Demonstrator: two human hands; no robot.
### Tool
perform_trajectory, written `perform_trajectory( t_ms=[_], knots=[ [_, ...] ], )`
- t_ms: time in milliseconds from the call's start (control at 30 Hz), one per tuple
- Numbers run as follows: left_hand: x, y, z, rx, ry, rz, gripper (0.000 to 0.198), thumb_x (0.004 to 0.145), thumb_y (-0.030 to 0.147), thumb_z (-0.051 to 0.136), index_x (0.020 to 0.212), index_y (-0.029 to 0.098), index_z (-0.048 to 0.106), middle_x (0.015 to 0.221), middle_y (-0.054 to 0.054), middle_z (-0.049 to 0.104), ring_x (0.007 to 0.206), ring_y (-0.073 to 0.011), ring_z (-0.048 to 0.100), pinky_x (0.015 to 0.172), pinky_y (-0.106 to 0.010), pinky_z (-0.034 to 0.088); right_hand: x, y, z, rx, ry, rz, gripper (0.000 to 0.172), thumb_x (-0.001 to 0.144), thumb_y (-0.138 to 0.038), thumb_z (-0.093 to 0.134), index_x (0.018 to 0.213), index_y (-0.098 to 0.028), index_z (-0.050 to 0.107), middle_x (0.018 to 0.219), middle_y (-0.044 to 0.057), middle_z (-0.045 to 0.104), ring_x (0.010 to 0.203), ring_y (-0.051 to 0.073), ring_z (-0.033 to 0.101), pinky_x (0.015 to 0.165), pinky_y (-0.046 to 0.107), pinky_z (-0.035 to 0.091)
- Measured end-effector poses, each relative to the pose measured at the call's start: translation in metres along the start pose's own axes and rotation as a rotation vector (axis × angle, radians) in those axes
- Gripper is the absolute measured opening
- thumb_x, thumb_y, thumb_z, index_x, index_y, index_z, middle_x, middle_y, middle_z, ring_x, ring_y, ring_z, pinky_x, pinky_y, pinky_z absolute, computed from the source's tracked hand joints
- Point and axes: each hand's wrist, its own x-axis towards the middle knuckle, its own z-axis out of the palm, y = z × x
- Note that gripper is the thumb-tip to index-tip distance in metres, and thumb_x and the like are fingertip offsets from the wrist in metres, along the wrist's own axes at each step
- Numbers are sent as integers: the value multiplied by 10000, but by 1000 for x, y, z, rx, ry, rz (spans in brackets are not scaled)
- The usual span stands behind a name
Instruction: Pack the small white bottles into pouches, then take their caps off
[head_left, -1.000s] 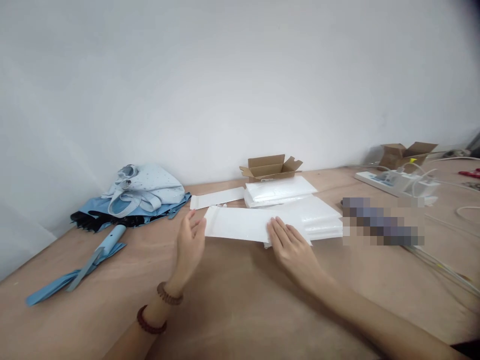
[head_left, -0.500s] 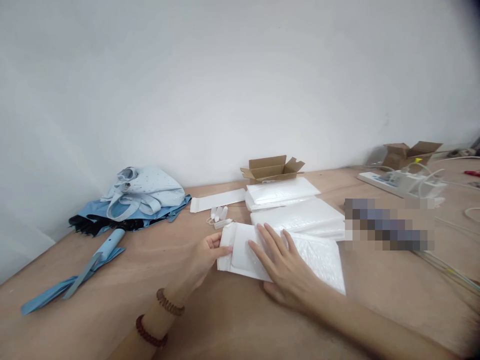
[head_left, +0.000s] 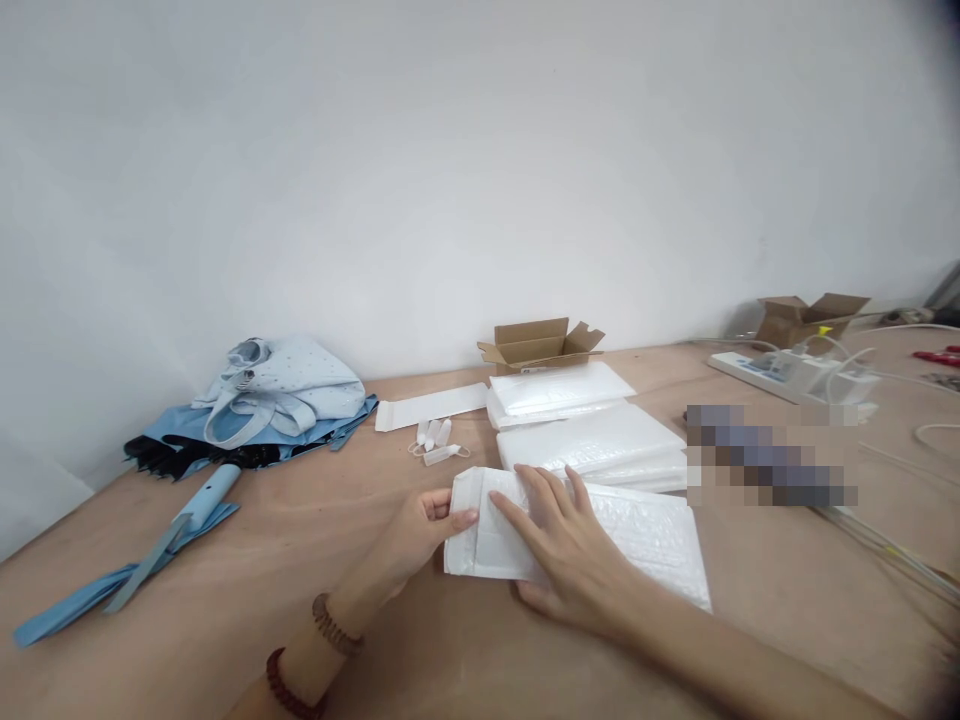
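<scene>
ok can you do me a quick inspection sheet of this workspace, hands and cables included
Surface: brown tabletop; spills, nothing seen.
Job's things: white padded mailer under the hands; more mailers stacked beyond; small white tubes and a flat white strip farther left.
Clutter: pale spotted cloth item on a blue umbrella; two open cardboard boxes; pixelated item, unreadable.
Hands: left hand pinches the mailer's left end, thumb on top; right hand lies across it, fingers spread.
Cables: power strip with plugs in it; pale cables at right.
Surroundings: pale wall behind; other people, nothing seen.
</scene>
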Motion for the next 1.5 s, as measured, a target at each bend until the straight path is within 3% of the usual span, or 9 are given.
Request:
perform_trajectory(
  t_ms=[500,767,967,1067,1233,1333,1500],
  knots=[
    [5,-8,-2,118,124,39,438,716,455,693,994,117,683,863,-71,719,739,-203,641,624,-263,487,2,0,-4,65,199,-129,615,697,-119,596,1288,-207,449,1278,196,376,1118,341,406,888,522,388],
    [12,-5,-30,634,374,195,389,829,496,488,722,153,638,652,-7,625,599,-147,552,577,-242,423,1,9,3,4,238,-122,514,744,-55,518,1248,-146,473,1182,186,481,1052,302,461,842,460,443],
    [21,-11,-49,1018,543,338,221,825,287,479,916,172,644,928,-70,642,718,-182,577,717,-321,461,0,9,-1,10,249,-79,488,764,-73,509,1248,-128,463,1202,196,486,1088,308,452,867,466,438],
    [27,-16,-55,1114,526,397,250,823,217,460,1001,175,631,1091,-97,585,726,-170,581,765,-357,481,0,10,-2,-1,250,-48,498,774,-80,493,1266,-137,442,1236,202,468,1114,313,439,872,478,434],
    [31,-17,-56,1228,424,432,358,848,180,426,1166,218,587,1348,-91,449,1132,-249,525,932,-397,442,2,11,-1,-29,227,-15,500,754,-79,498,1249,-130,451,1242,197,456,1110,317,432,871,467,433],
    [32,-16,-57,1260,408,429,325,857,194,428,1117,231,620,1288,-80,503,1109,-248,543,936,-398,436,2,10,-2,-30,218,-10,510,727,-64,505,1232,-123,464,1231,196,462,1097,317,436,868,459,431],
    [36,-14,-57,1118,386,446,234,840,199,456,881,200,687,963,-70,654,876,-209,613,816,-339,466,3,10,-2,-16,216,3,508,735,-72,495,1238,-130,444,1233,192,460,1092,315,434,858,464,434]
  ],
)
